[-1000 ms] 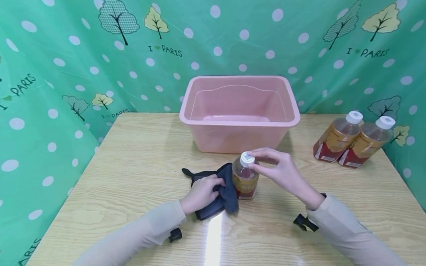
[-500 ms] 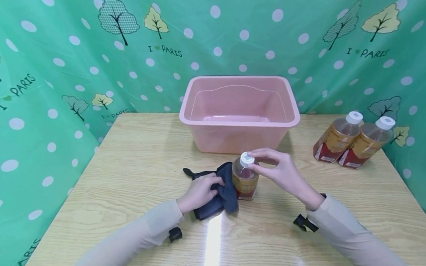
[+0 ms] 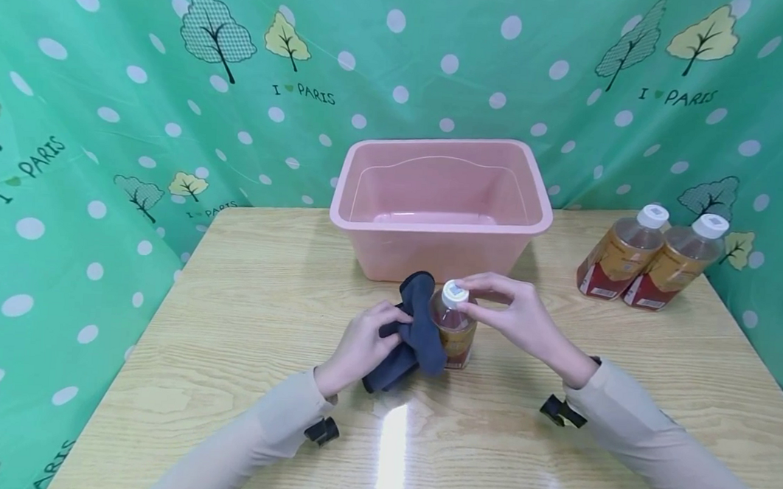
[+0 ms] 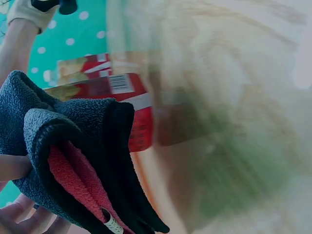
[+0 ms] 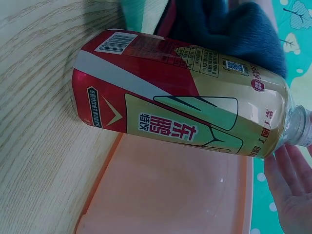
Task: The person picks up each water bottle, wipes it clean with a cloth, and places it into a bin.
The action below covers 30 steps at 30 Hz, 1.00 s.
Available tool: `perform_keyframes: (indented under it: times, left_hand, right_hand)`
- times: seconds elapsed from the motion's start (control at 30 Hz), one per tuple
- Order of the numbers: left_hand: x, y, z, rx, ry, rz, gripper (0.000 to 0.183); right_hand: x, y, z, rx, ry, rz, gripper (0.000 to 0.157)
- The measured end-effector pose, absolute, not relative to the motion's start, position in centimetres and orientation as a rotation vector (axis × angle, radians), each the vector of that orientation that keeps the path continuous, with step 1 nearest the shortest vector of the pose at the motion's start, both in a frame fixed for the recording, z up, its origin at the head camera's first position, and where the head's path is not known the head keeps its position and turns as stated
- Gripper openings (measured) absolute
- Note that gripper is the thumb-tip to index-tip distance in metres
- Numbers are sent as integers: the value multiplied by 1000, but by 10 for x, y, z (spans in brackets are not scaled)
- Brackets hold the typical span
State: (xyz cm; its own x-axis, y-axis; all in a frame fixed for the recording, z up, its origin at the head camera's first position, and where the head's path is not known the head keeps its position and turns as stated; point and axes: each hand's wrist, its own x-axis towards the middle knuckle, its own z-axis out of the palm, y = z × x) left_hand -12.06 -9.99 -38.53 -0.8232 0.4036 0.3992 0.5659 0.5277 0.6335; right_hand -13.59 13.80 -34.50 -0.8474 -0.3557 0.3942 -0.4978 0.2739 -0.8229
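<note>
A plastic drink bottle (image 3: 458, 344) with a gold and red label and a white cap stands upright in front of the pink bin. My right hand (image 3: 517, 310) pinches its cap between thumb and fingers. Against the bottle's left side is a dark blue cloth (image 3: 418, 334), bunched and folded, gripped by my left hand (image 3: 366, 343). The left wrist view shows the cloth (image 4: 73, 141) with black edging, a red inner side and a small white tag. In the right wrist view the bottle's label (image 5: 175, 102) faces the camera, with the cloth behind it.
The pink bin (image 3: 438, 251) stands at the back of the wooden table (image 3: 242, 296), right behind the bottle. Two similar bottles (image 3: 620, 256) stand close together at the back right. A green dotted curtain (image 3: 401, 53) hangs behind and at the sides.
My left hand has lifted the cloth off the table and brought it up and right, so it now overlaps the bottle's left side. The right hand and the bottle have stayed in place.
</note>
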Motion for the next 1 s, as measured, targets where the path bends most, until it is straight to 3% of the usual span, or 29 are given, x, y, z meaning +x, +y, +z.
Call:
perform_keyframes:
  times: [0.37,1.0]
  left_hand:
    - [-116,-96,-368,-792,-2552,-1170,30]
    - [-119,-94,-387,-768,-2576,-1109,28]
  right_hand:
    - [-136,139,-345,816,-2392,1636,26]
    - [-136,138,-345,814,-2370,1637,28]
